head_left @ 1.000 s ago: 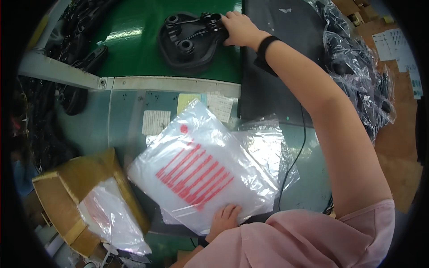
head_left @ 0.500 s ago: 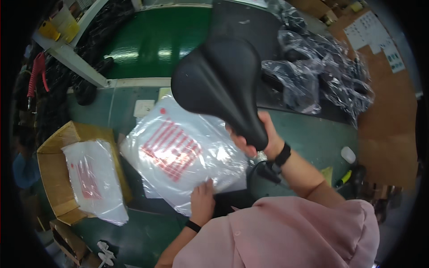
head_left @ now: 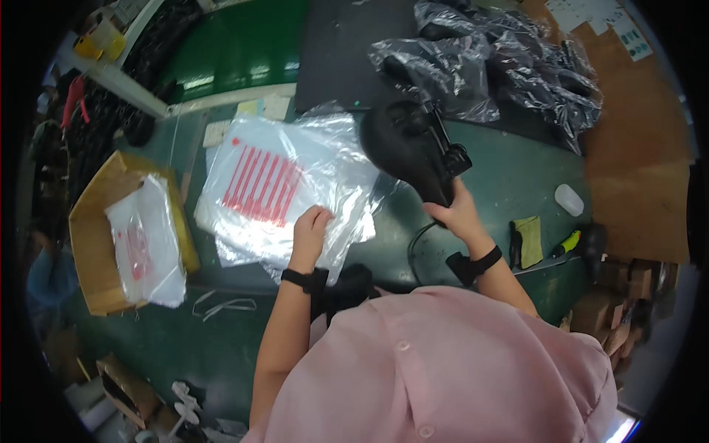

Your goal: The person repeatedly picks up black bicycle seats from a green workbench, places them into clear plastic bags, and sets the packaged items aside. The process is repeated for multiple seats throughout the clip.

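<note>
- Beside the clear plastic bag with red stripes [head_left: 277, 184], at its right edge, the right hand [head_left: 456, 214] holds a black moulded bicycle saddle [head_left: 410, 148] by its narrow end, fingers closed round it, underside rails up, above the green desk [head_left: 509, 177].
- Left hand [head_left: 310, 225] lies flat on the bag's near edge, fingers pressed down, gripping nothing.
- Risk, as I judge it: the slick film could slide or stay shut under one flat hand, and the rails could snag it.
</note>
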The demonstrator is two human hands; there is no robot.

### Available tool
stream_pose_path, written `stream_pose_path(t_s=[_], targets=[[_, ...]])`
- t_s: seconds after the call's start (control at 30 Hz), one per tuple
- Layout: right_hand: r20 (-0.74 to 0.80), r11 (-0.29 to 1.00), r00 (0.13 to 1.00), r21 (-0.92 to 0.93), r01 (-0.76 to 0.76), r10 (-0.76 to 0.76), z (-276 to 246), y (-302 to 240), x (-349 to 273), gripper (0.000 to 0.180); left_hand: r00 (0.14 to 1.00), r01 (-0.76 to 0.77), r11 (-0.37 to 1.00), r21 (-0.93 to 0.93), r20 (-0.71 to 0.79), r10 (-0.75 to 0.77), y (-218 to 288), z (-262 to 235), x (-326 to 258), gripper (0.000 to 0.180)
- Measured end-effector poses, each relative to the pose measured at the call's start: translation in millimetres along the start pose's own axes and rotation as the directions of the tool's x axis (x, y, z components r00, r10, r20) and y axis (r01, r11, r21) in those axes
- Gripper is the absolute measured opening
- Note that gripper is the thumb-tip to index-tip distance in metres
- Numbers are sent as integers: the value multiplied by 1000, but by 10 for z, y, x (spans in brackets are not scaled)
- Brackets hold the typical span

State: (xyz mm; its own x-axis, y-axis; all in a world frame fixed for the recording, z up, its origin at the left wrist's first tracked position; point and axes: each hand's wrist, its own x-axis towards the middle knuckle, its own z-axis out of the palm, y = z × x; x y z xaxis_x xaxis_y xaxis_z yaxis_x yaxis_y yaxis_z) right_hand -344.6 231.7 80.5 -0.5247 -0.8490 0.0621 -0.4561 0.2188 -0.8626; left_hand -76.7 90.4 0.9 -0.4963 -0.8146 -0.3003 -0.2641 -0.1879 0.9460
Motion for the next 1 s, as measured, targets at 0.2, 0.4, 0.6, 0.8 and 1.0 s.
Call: stream_pose_path(t_s=[0.2,0.4,0.6,0.8,1.0], targets=[[218,922,905,-218,-320,366,181,465,-271,75,988,154,974,-166,37,-150,-3,-339,-149,17],[665,373,613,487,-789,427,270,201,-203,44,990,138,979,-147,-9,-141,-5,-344,-160,18],[683,461,701,564,-685,205,755,-341,-226,44,995,94,975,-203,40,-88,141,-88,-109,12],[524,517,815,640,-569,248,1601,-244,46,59,987,131,977,-170,113,-113,244,-358,-115,9],[403,696,858,516,-500,318,1356,-32,145,60,974,-78,502,-861,-173,-145,349,-1201,-383,13]])
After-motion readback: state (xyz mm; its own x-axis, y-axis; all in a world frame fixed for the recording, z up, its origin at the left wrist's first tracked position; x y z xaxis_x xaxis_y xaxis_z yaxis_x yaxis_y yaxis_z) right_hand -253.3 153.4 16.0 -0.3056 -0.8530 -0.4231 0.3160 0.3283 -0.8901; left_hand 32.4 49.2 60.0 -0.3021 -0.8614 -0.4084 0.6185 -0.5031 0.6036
